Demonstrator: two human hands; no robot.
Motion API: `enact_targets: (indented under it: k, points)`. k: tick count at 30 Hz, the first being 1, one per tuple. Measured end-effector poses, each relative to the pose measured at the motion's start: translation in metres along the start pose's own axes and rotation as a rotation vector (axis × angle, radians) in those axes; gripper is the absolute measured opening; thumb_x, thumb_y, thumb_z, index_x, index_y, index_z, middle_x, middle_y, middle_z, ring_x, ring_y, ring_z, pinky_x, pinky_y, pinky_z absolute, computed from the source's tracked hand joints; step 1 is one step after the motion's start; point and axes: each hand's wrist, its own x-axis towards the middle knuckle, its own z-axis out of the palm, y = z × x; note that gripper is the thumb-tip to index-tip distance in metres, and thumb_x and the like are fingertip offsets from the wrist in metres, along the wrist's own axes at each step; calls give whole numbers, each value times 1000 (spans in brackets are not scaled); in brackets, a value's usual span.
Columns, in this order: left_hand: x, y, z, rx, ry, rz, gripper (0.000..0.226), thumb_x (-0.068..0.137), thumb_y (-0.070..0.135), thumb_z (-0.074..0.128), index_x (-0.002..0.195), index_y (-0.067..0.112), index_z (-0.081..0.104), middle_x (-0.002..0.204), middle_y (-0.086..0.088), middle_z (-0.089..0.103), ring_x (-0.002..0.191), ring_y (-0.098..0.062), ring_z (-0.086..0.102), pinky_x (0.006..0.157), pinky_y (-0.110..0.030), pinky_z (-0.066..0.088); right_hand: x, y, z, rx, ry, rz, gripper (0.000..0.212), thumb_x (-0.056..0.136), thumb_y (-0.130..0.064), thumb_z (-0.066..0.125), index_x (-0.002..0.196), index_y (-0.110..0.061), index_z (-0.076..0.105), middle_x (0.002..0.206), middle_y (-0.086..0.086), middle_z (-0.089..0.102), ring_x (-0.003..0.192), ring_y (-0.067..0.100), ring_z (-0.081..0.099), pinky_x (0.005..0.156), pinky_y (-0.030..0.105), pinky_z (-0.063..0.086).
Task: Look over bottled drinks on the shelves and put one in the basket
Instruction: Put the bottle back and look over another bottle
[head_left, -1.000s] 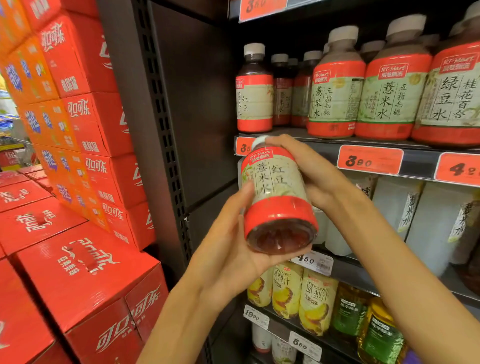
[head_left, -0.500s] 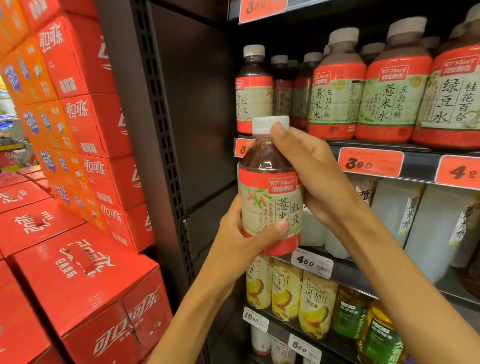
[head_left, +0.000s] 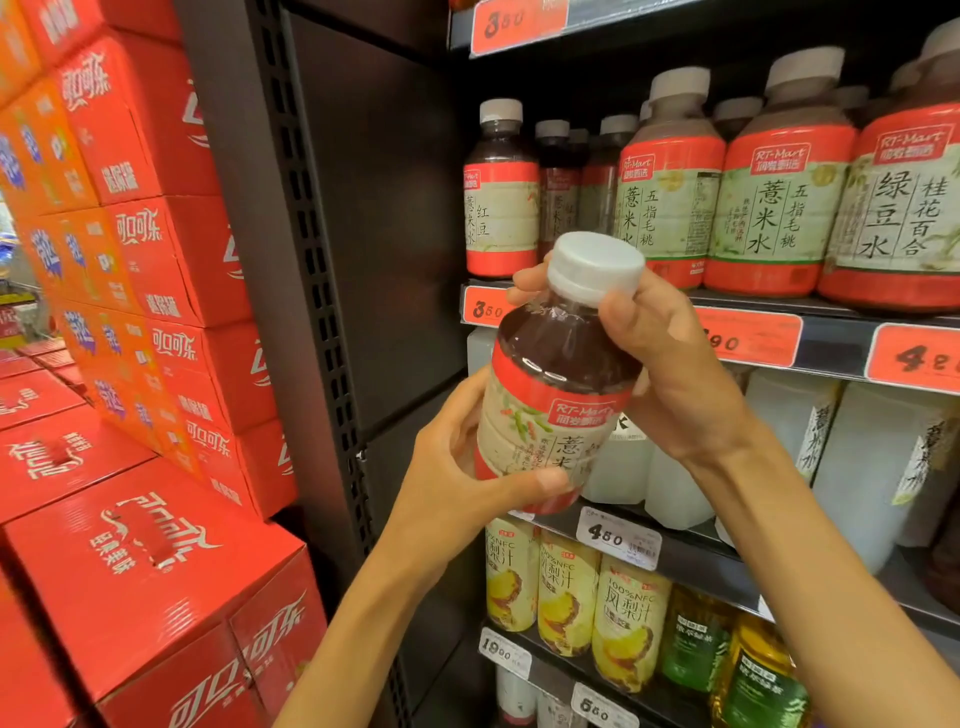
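I hold a bottle (head_left: 550, 395) of dark reddish drink with a red and cream label and a white cap, in front of the shelves. Its cap leans toward me. My left hand (head_left: 457, 483) grips the lower part of the bottle, thumb across the label's bottom edge. My right hand (head_left: 670, 374) grips its neck and shoulder just under the cap. More bottles of the same kind (head_left: 501, 202) stand on the shelf behind. No basket is in view.
The dark shelving unit (head_left: 831, 338) carries orange price tags. Cloudy white bottles (head_left: 857, 457) fill the middle shelf, yellow juice bottles (head_left: 566, 597) and green ones the lower shelf. Stacked red cola cartons (head_left: 145, 561) crowd the left side beside the black upright (head_left: 311, 260).
The bottle lay tipped with its base toward me a second ago. Both hands turned it upright, then tilted its cap toward me. It sits a little higher and closer now.
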Motion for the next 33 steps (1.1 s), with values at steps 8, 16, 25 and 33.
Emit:
enact_targets:
  k: [8,16,25,33]
  points:
    - [-4,-8,11,-158,-46,-89,82,65,54,80,131,16,49,126,-4,65,117,-21,61,90,-27,52,9,1,2,-23,112,66,18,84,-32,64,88,-15,72,90,7,73,86,20,68,77,30,53]
    - [16,-10,26,67,156,41,53,67,52,67,115,33,55,108,13,70,99,-5,68,77,-19,53,19,4,6,-102,337,132,33,80,-44,64,93,-15,71,91,2,76,82,10,71,69,20,54]
    - [19,-11,17,-526,-158,-259,70,59,69,75,117,30,69,129,-6,64,120,-23,60,98,-37,50,32,0,-10,15,85,209,45,96,-47,43,95,-19,77,100,8,75,98,22,69,86,34,55]
    - [34,-1,26,-79,130,-6,50,92,58,47,128,24,53,121,6,67,113,-8,63,95,-30,52,37,-10,-4,-90,367,72,25,92,-32,62,95,-9,69,90,6,76,80,12,71,66,22,55]
